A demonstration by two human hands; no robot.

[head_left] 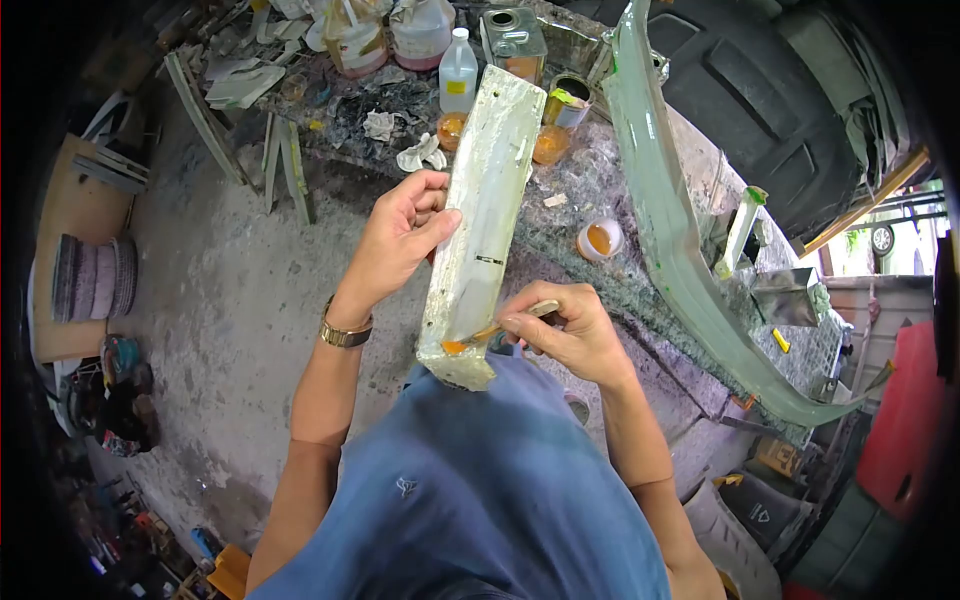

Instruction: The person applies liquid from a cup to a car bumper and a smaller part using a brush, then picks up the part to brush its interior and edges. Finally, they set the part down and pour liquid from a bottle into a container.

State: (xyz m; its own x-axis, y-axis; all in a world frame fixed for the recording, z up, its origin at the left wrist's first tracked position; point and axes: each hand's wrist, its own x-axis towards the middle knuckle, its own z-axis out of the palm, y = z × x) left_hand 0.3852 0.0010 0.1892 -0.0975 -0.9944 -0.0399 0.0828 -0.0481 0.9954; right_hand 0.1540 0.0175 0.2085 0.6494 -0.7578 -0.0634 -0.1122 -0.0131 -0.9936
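Observation:
My left hand [402, 235], with a watch on its wrist, grips the left edge of a long, pale, rough-edged mould [488, 200]. The mould is tilted upright in front of my body, its shallow hollow facing me. Closed around the wooden handle of a small brush [542, 309] is my right hand [575, 335]. The brush reaches across the mould's lower end, where its tip meets an orange patch [454, 347]. To the right, a white plastic cup [600, 240] with orange liquid stands on the workbench [590, 190].
A clear bottle [458, 72], a metal can [513, 45], an open tin [568, 98] and large jugs [422, 32] crowd the bench's back. A long, curved, grey-green panel [665, 225] lies along its right side. A wooden-sided reel [90, 250] stands at left.

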